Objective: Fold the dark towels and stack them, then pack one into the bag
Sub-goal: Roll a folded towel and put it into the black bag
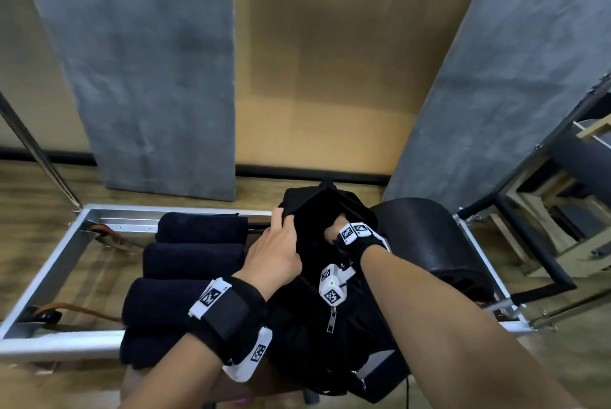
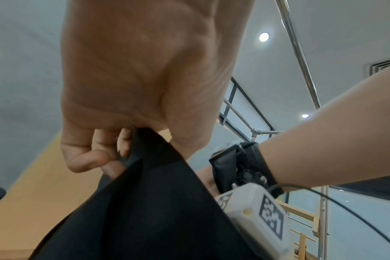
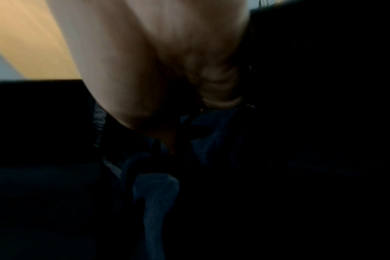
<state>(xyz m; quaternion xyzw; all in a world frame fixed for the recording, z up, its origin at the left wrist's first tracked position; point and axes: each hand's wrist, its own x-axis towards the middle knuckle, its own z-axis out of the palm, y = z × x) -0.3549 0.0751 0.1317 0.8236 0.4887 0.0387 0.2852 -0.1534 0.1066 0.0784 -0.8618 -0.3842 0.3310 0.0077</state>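
Note:
A black bag (image 1: 297, 326) stands in the middle of the head view with its mouth held wide. My left hand (image 1: 274, 243) grips the bag's near-left rim; in the left wrist view the fingers (image 2: 96, 158) curl round the black cloth (image 2: 145, 202). My right hand (image 1: 332, 231) reaches down into the bag, its fingers hidden there. The right wrist view is dark and blurred: the palm (image 3: 156, 61) hangs over dark blue towel cloth (image 3: 156, 193). Several folded dark towels (image 1: 195, 259) lie in a row left of the bag.
A silver metal frame (image 1: 66, 243) surrounds the towels and bag, with brown leather straps (image 1: 82, 309) inside it. A black padded barrel (image 1: 429, 236) sits right of the bag. Grey panels (image 1: 148, 78) lean on the far wall. Dark equipment (image 1: 545, 177) stands at right.

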